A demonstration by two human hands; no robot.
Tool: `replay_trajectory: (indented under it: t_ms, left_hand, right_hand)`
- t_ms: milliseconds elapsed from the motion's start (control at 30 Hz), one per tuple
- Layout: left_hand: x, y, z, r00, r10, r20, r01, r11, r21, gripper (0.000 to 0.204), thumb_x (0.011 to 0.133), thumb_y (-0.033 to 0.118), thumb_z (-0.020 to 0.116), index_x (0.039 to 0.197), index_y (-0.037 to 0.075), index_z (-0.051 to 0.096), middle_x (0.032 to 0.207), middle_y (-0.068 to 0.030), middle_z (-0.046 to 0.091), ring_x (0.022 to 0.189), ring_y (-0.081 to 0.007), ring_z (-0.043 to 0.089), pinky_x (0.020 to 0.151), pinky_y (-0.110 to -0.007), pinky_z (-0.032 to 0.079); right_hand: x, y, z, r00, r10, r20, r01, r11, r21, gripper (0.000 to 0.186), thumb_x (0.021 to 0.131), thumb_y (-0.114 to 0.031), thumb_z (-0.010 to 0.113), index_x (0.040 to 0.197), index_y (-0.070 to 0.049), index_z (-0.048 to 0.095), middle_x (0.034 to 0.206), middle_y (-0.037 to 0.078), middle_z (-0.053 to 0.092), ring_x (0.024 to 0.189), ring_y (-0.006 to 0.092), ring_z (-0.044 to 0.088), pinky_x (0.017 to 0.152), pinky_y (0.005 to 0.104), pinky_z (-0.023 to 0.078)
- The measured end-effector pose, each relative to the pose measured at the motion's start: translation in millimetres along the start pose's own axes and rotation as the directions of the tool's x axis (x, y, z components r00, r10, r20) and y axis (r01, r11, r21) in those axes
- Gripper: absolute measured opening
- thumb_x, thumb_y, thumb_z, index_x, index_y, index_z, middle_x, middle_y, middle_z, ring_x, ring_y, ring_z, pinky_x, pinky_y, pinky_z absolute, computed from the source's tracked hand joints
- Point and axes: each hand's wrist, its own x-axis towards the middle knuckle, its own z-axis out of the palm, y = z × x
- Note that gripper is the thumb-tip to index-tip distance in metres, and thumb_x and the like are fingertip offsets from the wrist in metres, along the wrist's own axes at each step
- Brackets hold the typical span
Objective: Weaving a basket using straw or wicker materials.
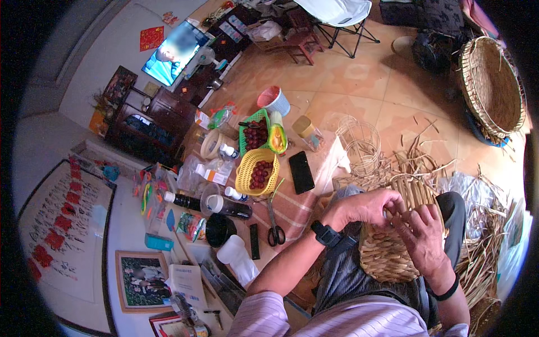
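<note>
A partly made basket of pale plaited dried leaf (387, 261) rests on my lap, over grey trousers. My left hand (373, 208), with a dark watch on the wrist, is curled at the basket's upper middle, thumb and fingers pinched on something small that I cannot make out. My right hand (421, 236), a dark band at its wrist, meets it there with bent fingers drawn together over the weave; what they grip is hidden. Loose dried strands (415, 157) lie on the floor just beyond the basket.
At my left, a cloth-covered table (295, 216) holds scissors (273, 224), a black phone (302, 172), baskets of red fruit (257, 174), cut squash (277, 137) and bottles. A lit television (174, 53) stands beyond. A large wicker basket (494, 87) and folding chair (331, 14) are farther off.
</note>
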Motion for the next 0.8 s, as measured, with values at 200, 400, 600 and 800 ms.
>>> replay_trajectory:
  t_ms: [200,400,600,800]
  left_hand:
    - [-1.1,-5.0,2.2,1.000,0.029,-0.009,-0.029,0.999,0.031,0.044,0.076,-0.003,0.076,0.119,0.001,0.065,0.109,-0.0033,0.072,0.099,-0.0114,0.066,0.085,-0.029,0.056]
    - [2.5,-14.4,0.3,0.999,0.045,0.002,-0.045,0.999,-0.019,0.045,0.078,-0.002,0.076,0.121,0.001,0.064,0.112,-0.0042,0.071,0.103,-0.0128,0.067,0.089,-0.030,0.056]
    - [3.4,-15.5,-1.8,0.998,0.045,0.032,-0.045,0.999,-0.013,0.047,0.078,0.001,0.080,0.122,0.001,0.063,0.113,-0.0051,0.070,0.106,-0.0138,0.067,0.090,-0.030,0.056]
    - [-4.7,0.2,2.7,0.997,0.072,0.003,-0.072,0.997,0.028,0.049,0.075,0.001,0.080,0.121,0.001,0.063,0.111,-0.0067,0.070,0.106,-0.0169,0.067,0.094,-0.033,0.055]
  right_hand:
    - [-2.2,4.6,0.7,0.995,-0.092,-0.049,0.094,0.994,0.051,0.052,0.082,-0.022,0.065,0.132,-0.011,0.072,0.100,0.007,0.058,0.095,0.0280,0.056,0.085,0.0474,0.046]
    - [-2.8,-0.3,0.5,0.997,-0.067,-0.024,0.068,0.998,0.009,0.052,0.083,-0.022,0.066,0.134,-0.010,0.071,0.100,0.008,0.058,0.093,0.0288,0.057,0.082,0.0474,0.046]
    - [-3.0,0.2,3.1,0.999,-0.037,-0.010,0.037,0.999,0.006,0.049,0.084,-0.020,0.065,0.131,-0.008,0.071,0.100,0.009,0.059,0.093,0.0298,0.057,0.081,0.0477,0.046]
    - [-5.8,6.9,11.0,0.990,-0.122,-0.066,0.126,0.990,0.059,0.039,0.082,-0.017,0.065,0.119,-0.005,0.072,0.102,0.010,0.060,0.092,0.0303,0.057,0.080,0.0476,0.046]
